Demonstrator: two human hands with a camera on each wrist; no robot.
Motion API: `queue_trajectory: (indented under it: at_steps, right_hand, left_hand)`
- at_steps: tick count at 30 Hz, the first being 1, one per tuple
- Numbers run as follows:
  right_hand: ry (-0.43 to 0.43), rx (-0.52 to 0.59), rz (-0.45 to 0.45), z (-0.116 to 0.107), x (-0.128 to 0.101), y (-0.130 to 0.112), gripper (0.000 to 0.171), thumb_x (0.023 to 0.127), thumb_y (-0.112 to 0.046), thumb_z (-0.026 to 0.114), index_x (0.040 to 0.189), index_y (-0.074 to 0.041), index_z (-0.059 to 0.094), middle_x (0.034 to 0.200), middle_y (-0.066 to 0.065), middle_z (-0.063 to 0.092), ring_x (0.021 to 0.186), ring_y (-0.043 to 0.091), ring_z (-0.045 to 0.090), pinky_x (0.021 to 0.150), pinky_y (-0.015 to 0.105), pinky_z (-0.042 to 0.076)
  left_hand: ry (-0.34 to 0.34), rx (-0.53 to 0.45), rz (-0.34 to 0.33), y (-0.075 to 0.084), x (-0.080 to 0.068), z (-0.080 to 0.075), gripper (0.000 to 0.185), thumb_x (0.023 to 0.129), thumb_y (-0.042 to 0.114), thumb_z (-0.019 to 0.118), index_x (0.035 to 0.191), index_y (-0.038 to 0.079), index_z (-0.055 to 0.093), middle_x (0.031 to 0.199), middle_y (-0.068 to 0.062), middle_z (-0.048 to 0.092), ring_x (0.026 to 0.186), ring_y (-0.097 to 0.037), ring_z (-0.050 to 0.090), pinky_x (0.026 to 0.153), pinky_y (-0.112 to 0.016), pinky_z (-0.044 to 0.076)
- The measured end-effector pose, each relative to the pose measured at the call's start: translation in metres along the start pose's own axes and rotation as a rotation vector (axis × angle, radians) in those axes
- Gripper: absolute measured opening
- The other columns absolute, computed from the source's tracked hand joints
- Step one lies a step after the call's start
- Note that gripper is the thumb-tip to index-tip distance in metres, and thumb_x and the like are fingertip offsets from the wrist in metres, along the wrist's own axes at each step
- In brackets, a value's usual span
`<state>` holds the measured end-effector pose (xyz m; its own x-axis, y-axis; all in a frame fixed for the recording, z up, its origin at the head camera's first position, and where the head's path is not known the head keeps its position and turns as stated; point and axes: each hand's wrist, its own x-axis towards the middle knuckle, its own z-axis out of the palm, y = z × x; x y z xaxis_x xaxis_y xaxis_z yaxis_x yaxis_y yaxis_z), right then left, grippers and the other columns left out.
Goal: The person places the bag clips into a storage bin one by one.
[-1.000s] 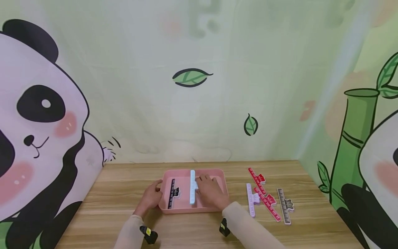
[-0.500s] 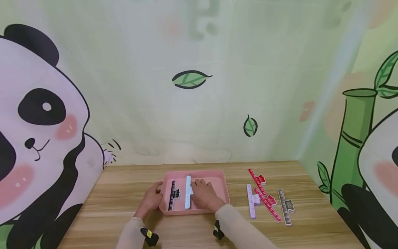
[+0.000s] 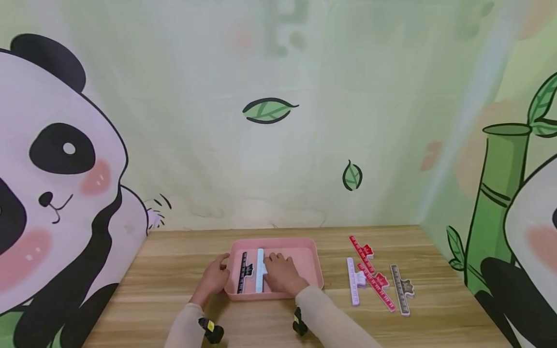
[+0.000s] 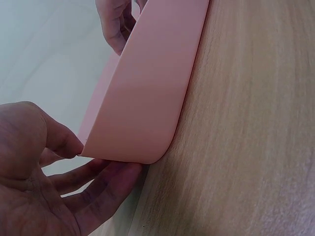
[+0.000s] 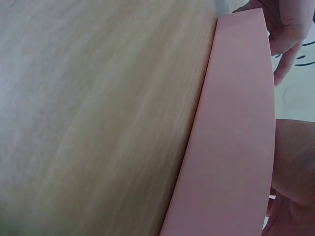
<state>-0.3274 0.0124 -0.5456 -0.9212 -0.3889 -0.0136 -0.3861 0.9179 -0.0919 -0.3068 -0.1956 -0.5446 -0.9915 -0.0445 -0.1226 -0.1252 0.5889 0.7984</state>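
Note:
A pink tray sits on the wooden table. Inside it lie a black ruler clip and, just to its right, a light blue clip. My right hand reaches into the tray and holds the blue clip by its right side. My left hand grips the tray's near left corner. In the left wrist view the thumb of that left hand sits on the rim of the tray, with the fingers under it. The right wrist view shows only the tray's outer wall, which hides most of the right hand.
To the right of the tray lie a lilac clip, two red clips and a grey clip. A panda backdrop closes the table's back and both sides.
My right hand has moved the light blue clip leftward and lowered it beside the black clip in the tray. My left hand has stayed on the tray's corner.

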Motion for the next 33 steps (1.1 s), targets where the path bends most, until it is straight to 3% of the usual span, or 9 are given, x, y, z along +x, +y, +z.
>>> queue_trajectory:
  at_steps: [16,24,33]
  right_hand:
    - [-0.007,0.045,0.001,0.001,0.003,-0.002,0.054,0.093,-0.038,0.063,0.141,-0.016,0.05,0.133,0.005,0.058,0.118,0.023,0.054,0.1,0.049,0.046]
    - [0.016,0.062,-0.037,-0.011,-0.001,-0.005,0.059,0.089,-0.034,0.067,0.143,-0.019,0.048,0.139,0.003,0.054,0.124,0.023,0.05,0.103,0.049,0.044]
    - [0.061,0.021,-0.034,-0.033,-0.019,0.021,0.057,0.092,-0.037,0.064,0.144,-0.019,0.048,0.145,0.003,0.05,0.133,0.024,0.046,0.107,0.05,0.043]
  left_hand:
    - [-0.012,-0.028,-0.022,0.003,0.0,0.001,0.055,0.097,0.009,0.044,0.151,0.008,0.034,0.137,-0.03,0.053,0.113,-0.037,0.061,0.086,-0.046,0.056]
    - [0.0,-0.007,-0.025,0.0,-0.007,-0.008,0.054,0.096,0.008,0.044,0.15,0.005,0.035,0.134,-0.032,0.054,0.108,-0.036,0.062,0.08,-0.044,0.057]
    - [-0.025,-0.006,-0.029,0.005,-0.002,-0.001,0.054,0.098,0.01,0.044,0.15,0.008,0.034,0.137,-0.031,0.052,0.109,-0.035,0.062,0.081,-0.044,0.057]
